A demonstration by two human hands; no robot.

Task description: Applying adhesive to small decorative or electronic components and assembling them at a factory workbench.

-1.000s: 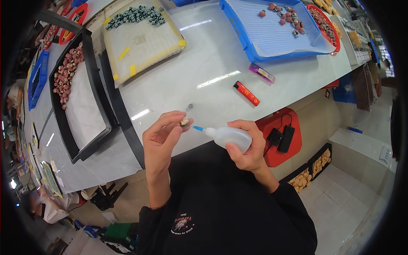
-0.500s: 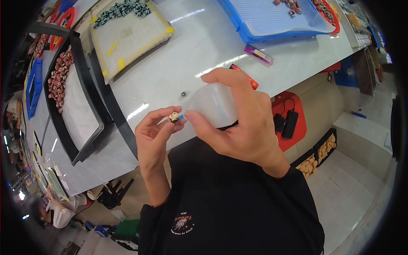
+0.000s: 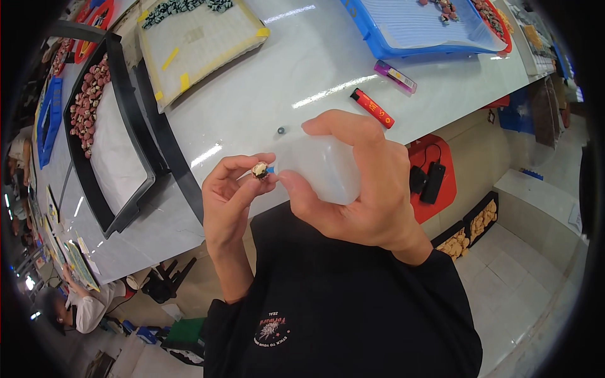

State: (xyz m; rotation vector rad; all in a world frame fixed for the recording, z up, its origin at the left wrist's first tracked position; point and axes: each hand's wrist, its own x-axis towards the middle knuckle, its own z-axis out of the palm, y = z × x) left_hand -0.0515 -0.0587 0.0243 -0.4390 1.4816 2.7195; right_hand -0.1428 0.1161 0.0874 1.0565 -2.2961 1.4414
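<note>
Head view: left hand (image 3: 228,200) pinches small beige bead-like piece (image 3: 259,170) between thumb and fingertips, held up above near edge of counter (image 3: 265,94). Right hand (image 3: 362,189) wraps translucent squeeze bottle (image 3: 324,169), blue nozzle tip touching piece. Piece looks tiny, light, likely fiddly; pinch by sides. Bottle seems soft-walled; grip mid-body, squeeze gently. Red lighter (image 3: 372,108) lies farther right on counter, tiny dark bead (image 3: 281,131) near it.

Left hand (image 3: 230,201) pinches small bead (image 3: 259,170); right hand (image 3: 365,189) grips translucent squeeze bottle (image 3: 324,170), blue nozzle touching bead.
</note>
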